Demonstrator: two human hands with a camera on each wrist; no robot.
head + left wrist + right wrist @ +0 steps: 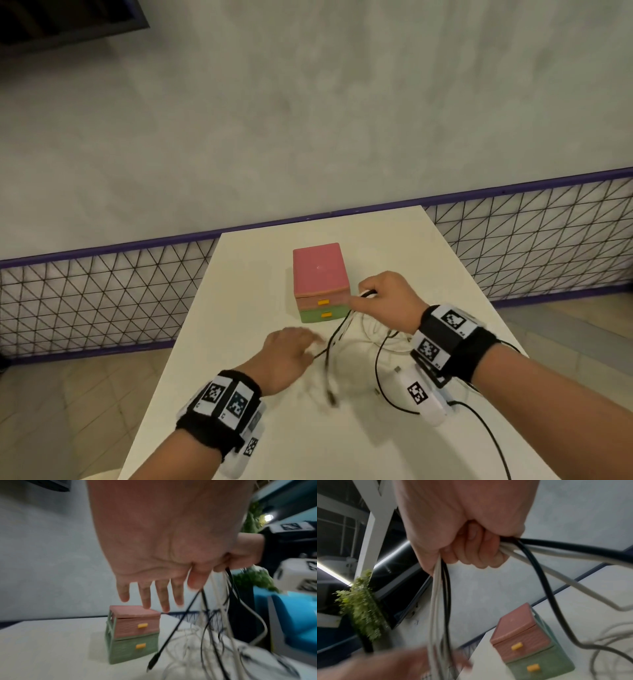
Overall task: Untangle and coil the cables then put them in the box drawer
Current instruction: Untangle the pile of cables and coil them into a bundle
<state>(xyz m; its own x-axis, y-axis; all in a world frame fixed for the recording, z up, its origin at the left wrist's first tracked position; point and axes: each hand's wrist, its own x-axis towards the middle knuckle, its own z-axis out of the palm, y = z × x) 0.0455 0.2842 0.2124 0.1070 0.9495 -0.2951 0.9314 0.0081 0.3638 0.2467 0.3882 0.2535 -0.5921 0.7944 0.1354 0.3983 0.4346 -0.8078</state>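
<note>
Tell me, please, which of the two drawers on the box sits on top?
The pink drawer sits on top, directly under the pink lid; the green drawer lies beneath it. Both appear closed.

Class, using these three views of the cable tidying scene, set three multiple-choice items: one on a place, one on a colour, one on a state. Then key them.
1. The drawer box stands
A. on the table
B. on the floor
C. in a hand

2. Its lower drawer is
A. blue
B. green
C. black

3. The right hand
A. lies flat
B. grips the cables
C. pulls a handle

Key: 1 A, the box sits on the white tabletop. 2 B, green under the pink drawer. 3 B, fingers curl round black and white cables.
</note>
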